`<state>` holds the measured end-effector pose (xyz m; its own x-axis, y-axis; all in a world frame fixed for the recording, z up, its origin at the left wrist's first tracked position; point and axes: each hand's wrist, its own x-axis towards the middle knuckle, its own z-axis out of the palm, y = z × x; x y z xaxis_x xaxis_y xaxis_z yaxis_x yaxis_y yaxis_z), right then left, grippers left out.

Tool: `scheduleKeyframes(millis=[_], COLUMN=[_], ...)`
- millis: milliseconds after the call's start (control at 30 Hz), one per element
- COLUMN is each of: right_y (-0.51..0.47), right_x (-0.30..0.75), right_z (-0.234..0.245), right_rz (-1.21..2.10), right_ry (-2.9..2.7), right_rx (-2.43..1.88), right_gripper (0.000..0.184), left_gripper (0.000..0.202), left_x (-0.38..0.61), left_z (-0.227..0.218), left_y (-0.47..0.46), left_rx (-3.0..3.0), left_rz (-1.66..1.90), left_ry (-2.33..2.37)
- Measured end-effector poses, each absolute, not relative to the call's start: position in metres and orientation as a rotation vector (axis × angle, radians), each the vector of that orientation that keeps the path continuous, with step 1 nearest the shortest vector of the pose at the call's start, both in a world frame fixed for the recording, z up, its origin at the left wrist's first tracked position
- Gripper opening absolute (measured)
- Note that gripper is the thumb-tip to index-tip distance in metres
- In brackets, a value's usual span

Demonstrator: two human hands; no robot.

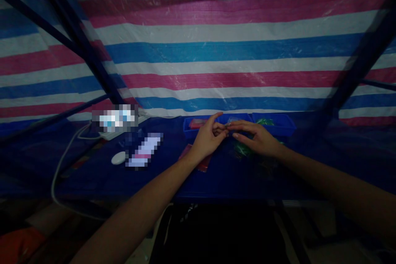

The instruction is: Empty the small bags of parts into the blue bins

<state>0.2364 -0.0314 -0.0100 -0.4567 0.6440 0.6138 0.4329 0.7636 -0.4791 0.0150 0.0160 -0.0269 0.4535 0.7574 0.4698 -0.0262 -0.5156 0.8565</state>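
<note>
Over the table, in front of the blue bins, my two hands meet at the fingertips. My left hand (pixel 208 137) has its thumb and curled fingers closed together, with the index finger raised. From the other side, my right hand (pixel 257 137) reaches in with fingers pressed together and bent toward the left fingertips. Whatever lies between them is too small and dark to make out. Under my left wrist lies a red plastic packet (pixel 203 165). Green plastic packets (pixel 243 148) lie beneath my right hand.
A blue bin (pixel 189 131) holds red packets; a middle bin (pixel 236 118) has clear plastic; the right bin (pixel 286 124) has green packets. Leftward are a blurred phone (pixel 144 150), a white oval object (pixel 119 158) and a white cable (pixel 55 173). Dark metal posts (pixel 95 70) flank the striped sheet (pixel 222 51).
</note>
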Motion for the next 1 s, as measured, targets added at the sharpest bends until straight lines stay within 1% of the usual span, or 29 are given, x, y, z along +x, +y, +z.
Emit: scheduleKeyframes(millis=[67, 233, 300, 367, 433, 567, 633, 733, 800, 933, 1000], right_y=[-0.03, -0.014, -0.009, -0.007, -0.01, -0.021, -0.026, -0.033, -0.04, -0.062, -0.071], right_x=[0.238, 0.25, 0.255, 0.259, 0.261, 0.27, 0.28, 0.302, 0.317, 0.338, 0.341], right_z=[-0.01, -0.018, -0.022, -0.022, -0.016, 0.006, 0.018, 0.029, 0.03, 0.017, 0.01], right_rz=[0.236, -0.139, -0.199, -0.214, -0.208, -0.117, -0.059, 0.056, 0.143, 0.288, 0.283], right_ry=[-2.077, -1.941, -2.029, -2.105, -2.123, -2.253, -2.336, -2.447, -2.486, -2.559, -2.563], right_rx=[-0.845, -1.038, -1.069, -1.077, -1.082, -1.132, -1.255, -1.45, -1.513, -1.514, -1.548], right_gripper=[0.034, 0.037, 0.032, 0.025, 0.023, 0.026, 0.029, 0.039, 0.05, 0.095, 0.113], left_gripper=[0.066, 0.059, 0.053, 0.051, 0.05, 0.043, 0.038, 0.035, 0.035, 0.036, 0.035], left_x=[0.015, 0.013, 0.013, 0.013, 0.012, 0.011, 0.01, 0.01, 0.009, 0.008, 0.009], left_z=[-0.026, -0.019, -0.017, -0.015, -0.013, -0.01, -0.008, -0.008, -0.008, -0.01, -0.01], left_y=[0.016, 0.013, 0.01, 0.008, 0.005, 0.001, -0.002, -0.003, -0.003, -0.002, -0.002], left_rx=[1.884, 2.061, 2.126, 2.173, 2.21, 2.308, 2.367, 2.426, 2.454, 2.514, 2.53], left_rz=[1.173, 1.229, 1.209, 1.181, 1.156, 1.139, 1.132, 1.118, 1.101, 1.064, 1.068], left_ry=[0.665, 0.799, 0.807, 0.8, 0.794, 0.819, 0.842, 0.847, 0.838, 0.838, 0.852])
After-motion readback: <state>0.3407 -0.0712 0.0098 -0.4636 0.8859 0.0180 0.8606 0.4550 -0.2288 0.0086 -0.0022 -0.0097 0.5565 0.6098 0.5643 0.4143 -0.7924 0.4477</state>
